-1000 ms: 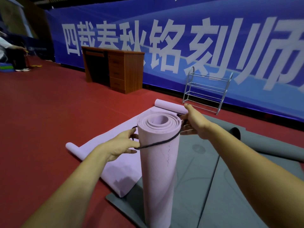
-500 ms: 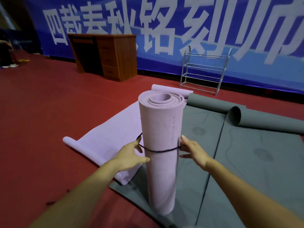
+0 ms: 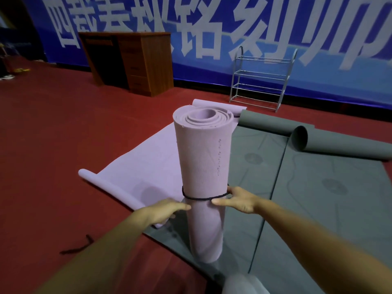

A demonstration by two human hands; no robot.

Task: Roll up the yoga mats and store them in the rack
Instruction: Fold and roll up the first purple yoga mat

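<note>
Left forearm (image 3: 95,251) and right forearm (image 3: 318,236) bare over visible length; left hand (image 3: 165,211) and right hand (image 3: 239,200) uncovered. Pale fabric (image 3: 241,283) at near edge, garment unidentified.

A: What's rolled?
B: A lilac roll (image 3: 203,166) stands upright on grey mats (image 3: 265,166), black band (image 3: 201,197) round its lower half. Another lilac mat (image 3: 152,166) lies flat to its left, ends curled.
A: The rack (image 3: 262,73)?
B: Metal, tiered, upright well behind them.
</note>
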